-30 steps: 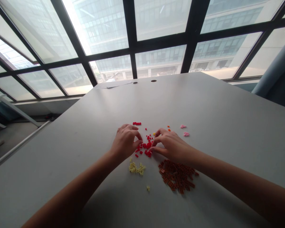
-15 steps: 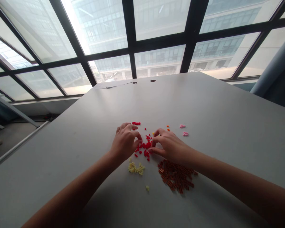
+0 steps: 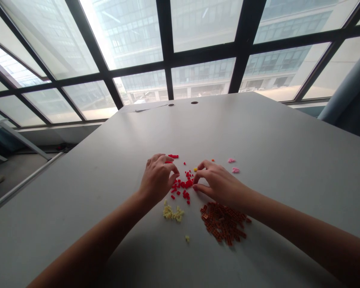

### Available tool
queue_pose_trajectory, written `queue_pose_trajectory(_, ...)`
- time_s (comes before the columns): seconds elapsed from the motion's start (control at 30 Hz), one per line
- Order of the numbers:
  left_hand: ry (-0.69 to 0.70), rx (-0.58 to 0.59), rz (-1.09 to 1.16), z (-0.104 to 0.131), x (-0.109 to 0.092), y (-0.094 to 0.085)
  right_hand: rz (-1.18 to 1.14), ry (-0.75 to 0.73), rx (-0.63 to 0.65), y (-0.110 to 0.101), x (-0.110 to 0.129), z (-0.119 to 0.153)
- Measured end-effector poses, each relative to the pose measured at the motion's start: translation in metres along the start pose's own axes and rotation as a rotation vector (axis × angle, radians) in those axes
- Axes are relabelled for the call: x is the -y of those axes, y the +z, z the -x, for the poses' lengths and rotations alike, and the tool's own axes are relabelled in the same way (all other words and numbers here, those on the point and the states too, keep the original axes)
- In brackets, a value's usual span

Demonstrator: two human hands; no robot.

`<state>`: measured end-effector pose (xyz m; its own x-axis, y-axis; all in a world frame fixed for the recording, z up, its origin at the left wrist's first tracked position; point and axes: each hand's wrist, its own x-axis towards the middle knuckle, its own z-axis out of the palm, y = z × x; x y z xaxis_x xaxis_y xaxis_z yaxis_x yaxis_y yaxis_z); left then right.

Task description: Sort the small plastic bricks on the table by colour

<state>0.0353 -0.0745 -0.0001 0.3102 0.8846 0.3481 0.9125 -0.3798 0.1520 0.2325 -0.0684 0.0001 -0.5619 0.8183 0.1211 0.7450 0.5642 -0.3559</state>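
Observation:
Small red bricks lie scattered between my two hands. My left hand rests at their left side, thumb and fingers curved apart, with nothing visible between them. On the right, my right hand has its thumb and fingers curved with a gap between them, fingertips beside the red bricks. A yellow piece is near its index finger. Behind my left hand is a row of red bricks. Pale yellow pieces lie nearer, and a pile of brown bricks sits below my right wrist.
Pink pieces and an orange piece lie beyond my right hand. A lone pale yellow piece is near the front of the white table. Windows stand behind the table's far edge.
My right hand has shifted slightly right, its thumb and fingertips drawing a little away from the red bricks. My left hand has hardly moved. The view has shifted slightly.

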Motion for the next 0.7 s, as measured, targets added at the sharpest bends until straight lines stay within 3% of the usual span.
queue_pose_trajectory(0.2,0.019,-0.037,0.015,0.000,0.001,0.001,-0.003,0.009,0.022,-0.002,-0.002,0.000)
queue_pose_trajectory(0.5,0.053,-0.143,0.041,0.004,0.003,-0.003,-0.055,-0.108,0.043,-0.003,0.002,0.004)
queue_pose_trajectory(0.6,0.039,-0.140,0.032,0.012,0.006,-0.005,-0.086,-0.129,-0.004,-0.001,-0.001,0.002)
queue_pose_trajectory(0.7,-0.009,-0.150,0.003,0.025,0.011,-0.006,-0.121,-0.097,-0.135,-0.005,-0.011,-0.016)
